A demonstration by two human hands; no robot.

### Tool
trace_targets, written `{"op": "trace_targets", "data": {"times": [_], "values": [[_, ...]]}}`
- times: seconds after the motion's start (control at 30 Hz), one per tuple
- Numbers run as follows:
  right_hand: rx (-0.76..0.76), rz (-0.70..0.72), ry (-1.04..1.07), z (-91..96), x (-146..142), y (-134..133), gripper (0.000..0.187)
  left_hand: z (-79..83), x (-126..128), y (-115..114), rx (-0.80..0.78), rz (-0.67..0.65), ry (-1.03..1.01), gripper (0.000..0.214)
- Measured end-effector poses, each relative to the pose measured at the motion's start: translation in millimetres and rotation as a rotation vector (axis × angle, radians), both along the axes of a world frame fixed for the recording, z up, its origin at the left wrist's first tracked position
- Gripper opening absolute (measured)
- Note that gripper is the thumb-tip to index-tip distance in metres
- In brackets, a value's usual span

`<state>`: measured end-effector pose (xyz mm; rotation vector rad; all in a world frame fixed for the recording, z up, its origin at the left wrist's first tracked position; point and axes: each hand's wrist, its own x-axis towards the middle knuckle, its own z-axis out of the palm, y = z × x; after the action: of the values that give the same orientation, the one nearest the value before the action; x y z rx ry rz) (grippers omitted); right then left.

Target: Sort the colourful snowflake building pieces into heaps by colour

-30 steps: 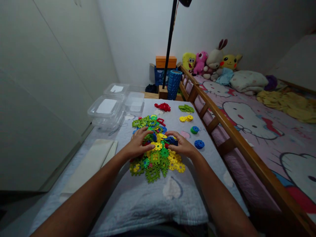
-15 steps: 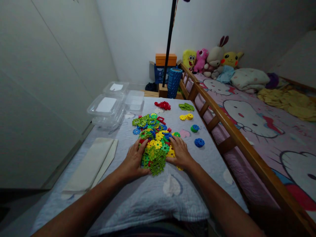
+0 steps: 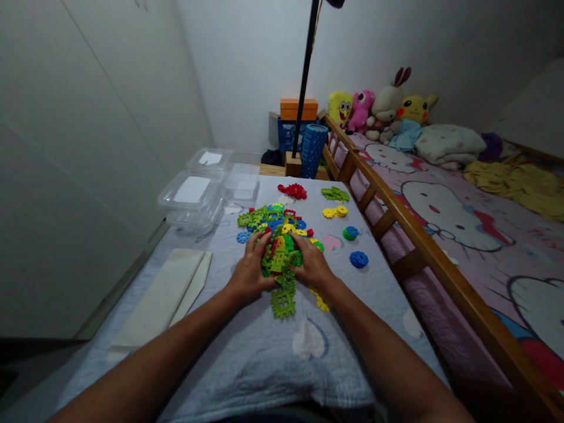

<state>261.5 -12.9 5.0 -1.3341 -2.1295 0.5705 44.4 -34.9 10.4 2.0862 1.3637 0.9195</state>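
A heap of plastic interlocking pieces (image 3: 275, 229), green, yellow, blue and red, lies on a pale cloth-covered table (image 3: 264, 352). My left hand (image 3: 249, 267) and my right hand (image 3: 312, 264) cup the near part of the heap from both sides, fingers curled round a bunch of pieces (image 3: 281, 254) pressed between them. A green square piece (image 3: 282, 302) and a yellow piece (image 3: 323, 302) lie just below my hands.
Small sorted groups sit further back: red (image 3: 292, 190), green (image 3: 335, 193), yellow (image 3: 333, 211), blue (image 3: 358, 258). Clear plastic boxes (image 3: 194, 197) stand at the left, a folded cloth (image 3: 170, 291) beside them. A wooden bed rail (image 3: 409, 229) runs along the right.
My hands have drawn together from the sides of the heap, squeezing the near pieces into a tight bunch between them. A few pieces were left behind near the table's front.
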Motion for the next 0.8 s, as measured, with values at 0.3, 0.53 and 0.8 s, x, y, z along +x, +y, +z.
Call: {"op": "trace_targets", "data": {"times": [0.3, 0.53, 0.8], "values": [[-0.139, -0.06, 0.276, 13.1, -4, 25, 0.054, 24.5, 4, 49, 0.012, 0.019, -0.029, 0.113], [-0.191, -0.219, 0.198, 32.3, 2, 42, 0.02, 40.2, -7, 68, 0.045, -0.008, 0.194, 0.068], [-0.371, -0.305, 0.188, 42.1, 14, 39, 0.035, 22.2, -35, 91, 0.158, 0.328, 0.249, 0.045]]}}
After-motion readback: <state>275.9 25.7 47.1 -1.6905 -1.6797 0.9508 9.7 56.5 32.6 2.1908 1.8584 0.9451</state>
